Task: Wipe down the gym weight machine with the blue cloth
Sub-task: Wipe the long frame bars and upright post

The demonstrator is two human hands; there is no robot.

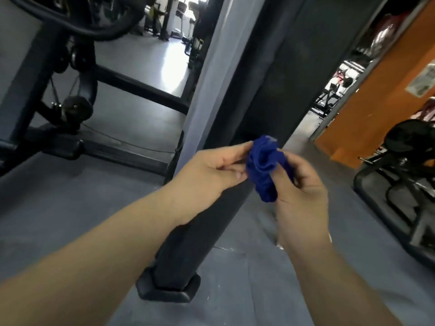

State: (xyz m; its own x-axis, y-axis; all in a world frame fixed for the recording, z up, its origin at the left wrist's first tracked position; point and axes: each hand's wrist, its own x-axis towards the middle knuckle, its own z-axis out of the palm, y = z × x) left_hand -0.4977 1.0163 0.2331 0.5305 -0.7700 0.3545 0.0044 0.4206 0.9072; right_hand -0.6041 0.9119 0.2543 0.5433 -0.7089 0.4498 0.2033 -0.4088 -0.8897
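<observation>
A crumpled dark blue cloth [263, 165] is bunched up between both hands in the middle of the view. My left hand [209, 172] pinches its left side with thumb and fingers. My right hand [301, 191] grips its right side and lower end. Behind them rises the weight machine's dark upright post [266, 78], whose lower part runs down to a black foot [168, 287] on the floor. More of the machine's black frame, with pulleys and a cable [77, 107], stands at the left.
Grey rubber flooring [58, 196] surrounds the machine. A black bench frame [395, 184] stands at the right, beside an orange wall [381, 109]. Other gym equipment shows in the bright background.
</observation>
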